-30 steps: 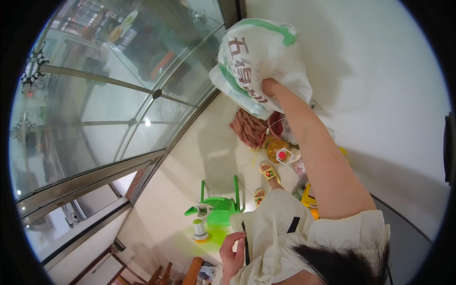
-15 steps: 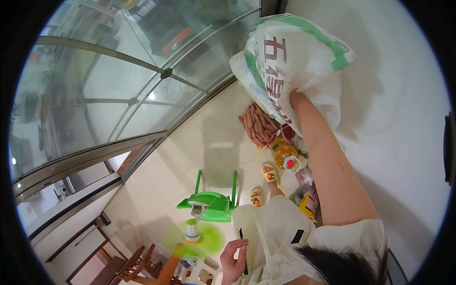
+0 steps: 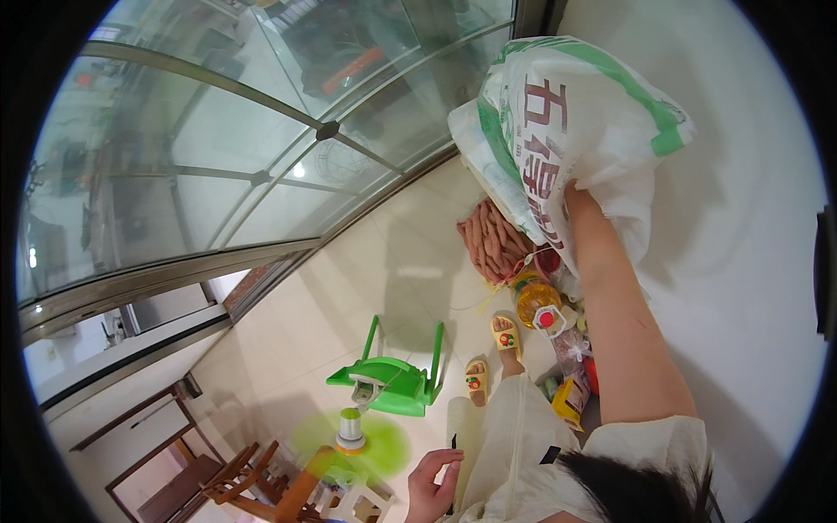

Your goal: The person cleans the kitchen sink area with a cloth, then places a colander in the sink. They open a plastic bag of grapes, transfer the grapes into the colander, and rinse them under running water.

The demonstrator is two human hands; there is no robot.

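My right arm stretches up to a large white woven sack (image 3: 610,113) with green bands and dark red lettering, standing against the wall. My right hand (image 3: 576,193) disappears into a fold at the sack's side, so its fingers are hidden. Low in the view, in front of my pale clothing, my left hand (image 3: 432,485) hangs with its fingers loosely bent and the thumb apart. Nothing shows in it. Below the sack, a net bag of long reddish-brown sweet potatoes (image 3: 493,242) rests on the floor, beside an oil jug (image 3: 537,305) with a red cap.
A green plastic chair (image 3: 397,383) stands to the left of my yellow slippers (image 3: 506,338). Closer is a spinning green fan (image 3: 350,433), near a white stool (image 3: 359,501) and wooden chairs (image 3: 253,479). Glass-paned doors (image 3: 244,148) line the left; a yellow packet (image 3: 571,399) lies near my legs.
The view has shifted a little, so the sack and floor items appear farther right and lower. My right hand stays at the sack's fold; my left hand keeps its loose bend.
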